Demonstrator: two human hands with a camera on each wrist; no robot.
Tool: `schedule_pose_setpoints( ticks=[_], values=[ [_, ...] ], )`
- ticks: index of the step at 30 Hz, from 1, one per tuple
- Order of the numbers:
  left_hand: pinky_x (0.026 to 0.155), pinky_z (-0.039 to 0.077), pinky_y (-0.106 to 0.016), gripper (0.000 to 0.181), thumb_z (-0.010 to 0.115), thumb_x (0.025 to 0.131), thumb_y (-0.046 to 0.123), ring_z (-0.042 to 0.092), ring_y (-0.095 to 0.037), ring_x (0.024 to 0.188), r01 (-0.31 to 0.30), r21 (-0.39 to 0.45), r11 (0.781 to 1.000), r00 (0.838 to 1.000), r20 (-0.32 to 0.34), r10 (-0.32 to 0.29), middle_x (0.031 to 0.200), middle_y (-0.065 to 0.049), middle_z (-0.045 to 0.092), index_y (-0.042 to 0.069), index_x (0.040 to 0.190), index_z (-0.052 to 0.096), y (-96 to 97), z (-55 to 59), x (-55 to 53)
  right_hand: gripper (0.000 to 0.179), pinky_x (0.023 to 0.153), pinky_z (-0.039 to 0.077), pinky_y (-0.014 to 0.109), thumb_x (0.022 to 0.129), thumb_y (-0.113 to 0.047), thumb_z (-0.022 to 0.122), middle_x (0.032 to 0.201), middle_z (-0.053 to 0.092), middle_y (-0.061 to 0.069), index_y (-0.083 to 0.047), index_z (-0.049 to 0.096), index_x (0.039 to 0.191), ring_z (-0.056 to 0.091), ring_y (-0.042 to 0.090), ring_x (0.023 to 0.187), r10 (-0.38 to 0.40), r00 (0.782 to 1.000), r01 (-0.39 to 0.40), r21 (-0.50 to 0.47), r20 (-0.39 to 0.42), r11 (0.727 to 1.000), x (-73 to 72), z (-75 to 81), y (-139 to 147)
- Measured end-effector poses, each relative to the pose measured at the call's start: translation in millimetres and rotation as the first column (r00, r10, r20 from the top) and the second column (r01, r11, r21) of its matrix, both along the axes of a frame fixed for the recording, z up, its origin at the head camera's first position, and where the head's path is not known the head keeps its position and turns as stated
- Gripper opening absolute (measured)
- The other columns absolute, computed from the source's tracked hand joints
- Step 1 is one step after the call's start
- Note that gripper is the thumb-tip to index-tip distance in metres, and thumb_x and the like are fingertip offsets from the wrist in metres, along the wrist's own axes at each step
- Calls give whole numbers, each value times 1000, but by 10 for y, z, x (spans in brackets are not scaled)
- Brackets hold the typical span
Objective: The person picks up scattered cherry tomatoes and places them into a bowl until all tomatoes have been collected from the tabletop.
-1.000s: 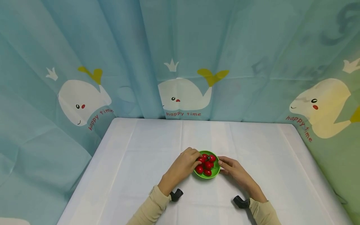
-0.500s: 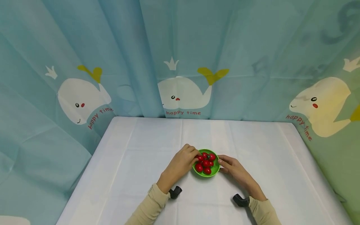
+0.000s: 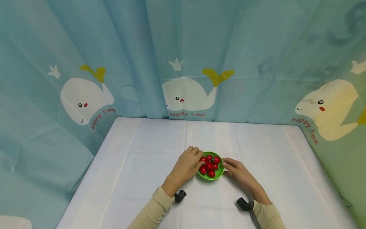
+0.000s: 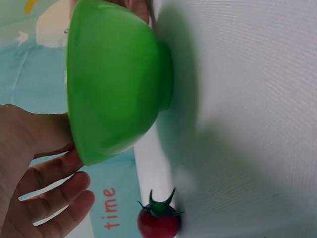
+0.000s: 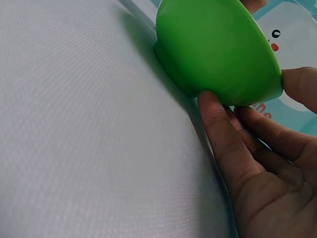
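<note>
In the head view, a green bowl [image 3: 219, 173] stands on the table holding several red cherry tomatoes [image 3: 209, 166]. My left hand [image 3: 186, 164] reaches over its left rim, thumb and fingers round a tomato at that side; the bowl wall hides those fingertips in the left wrist view. The other left fingers [image 4: 67, 206] stay outside the rim. From the right, my right hand [image 5: 267, 183] grips the bowl, thumb at the rim and fingers against its lower side. One more tomato [image 4: 158, 224] with a green calyx lies on the table near the left hand, hidden in the head view.
A white cloth covers the table [image 3: 154, 143]. Behind and beside it hangs a blue-green curtain [image 3: 128, 63] printed with whales. Black curved pieces [image 3: 245, 204] stick out at both wrists.
My left fingers have shifted slightly at the bowl's left rim, among the tomatoes. The right hand and bowl keep their places; the whole view moves a little.
</note>
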State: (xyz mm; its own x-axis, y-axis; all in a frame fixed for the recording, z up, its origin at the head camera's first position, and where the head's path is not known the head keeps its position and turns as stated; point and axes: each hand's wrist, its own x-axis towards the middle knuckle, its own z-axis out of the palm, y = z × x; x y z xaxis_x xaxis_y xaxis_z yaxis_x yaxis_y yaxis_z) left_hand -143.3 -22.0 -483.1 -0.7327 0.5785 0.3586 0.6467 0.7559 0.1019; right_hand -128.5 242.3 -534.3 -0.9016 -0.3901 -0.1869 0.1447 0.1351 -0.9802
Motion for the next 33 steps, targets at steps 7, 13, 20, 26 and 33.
schedule_pose_setpoints(
  ticks=[7,13,20,26,33],
  values=[
    [82,55,-24,23,78,94,32,58,-15,92,-27,55,998,998,60,24,100,1,68,13,106,72,-14,-43,-2,54,100,58,26,111,-27,51,156,43,33,12,45,149,63,-5,118,19,1000,-19,10,17,1000,-1,6,-4],
    [88,56,-24,21,78,95,29,60,-12,98,-21,215,976,966,256,-35,104,3,68,15,110,73,-91,6,-92,55,100,58,26,111,-27,52,156,44,32,12,44,149,64,-4,118,-1,1000,1,4,22,1000,-13,11,3],
    [81,56,-26,19,78,95,20,64,-17,92,-35,307,951,935,347,-78,102,0,71,12,111,74,-223,25,-185,56,100,58,26,111,-27,51,156,44,33,13,44,149,64,-5,117,5,1000,-5,2,15,1000,0,4,9],
    [81,56,-27,20,77,95,14,63,-14,89,-54,305,951,909,408,-80,106,-3,72,10,115,73,-345,1,-272,55,100,58,27,111,-27,52,155,44,32,12,44,149,64,-4,118,-3,1000,3,3,18,1000,-10,6,11],
    [94,55,-42,29,77,95,11,65,-25,107,-102,318,943,850,519,-83,119,-10,73,7,123,72,-537,-19,-346,55,99,58,27,111,-27,52,154,46,33,12,45,149,64,-4,117,1,1000,-1,12,9,1000,-10,1,15]
  ],
)
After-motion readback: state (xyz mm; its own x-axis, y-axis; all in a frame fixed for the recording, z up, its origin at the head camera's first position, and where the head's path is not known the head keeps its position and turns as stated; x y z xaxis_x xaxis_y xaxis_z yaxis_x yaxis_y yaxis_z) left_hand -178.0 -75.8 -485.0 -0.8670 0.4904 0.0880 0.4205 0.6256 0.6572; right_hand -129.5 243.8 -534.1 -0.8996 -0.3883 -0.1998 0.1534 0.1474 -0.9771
